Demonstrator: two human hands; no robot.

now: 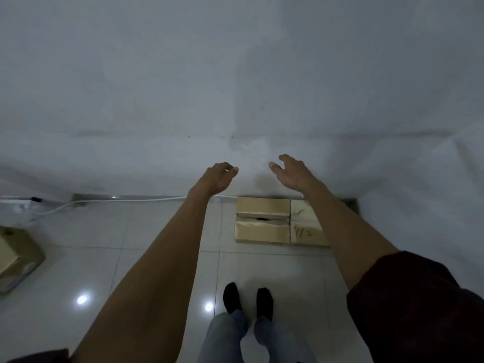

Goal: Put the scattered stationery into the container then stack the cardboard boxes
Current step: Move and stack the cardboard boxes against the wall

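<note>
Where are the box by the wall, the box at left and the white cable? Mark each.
box by the wall (262, 233): head view, near flap.
box at left (18, 258): head view, near its middle.
white cable (146, 199): head view, its straight stretch.

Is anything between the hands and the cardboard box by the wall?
Nothing visible. The left hand and right hand hover empty above the cardboard box on the floor; only the right forearm covers part of it.

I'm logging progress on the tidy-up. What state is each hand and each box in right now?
left hand: open, held out, holding nothing.
right hand: open, held out, holding nothing.
box ahead: on the floor, flaps shut, nothing stacked on it.
box at left edge: on the floor, partly out of frame, unstacked.
</note>
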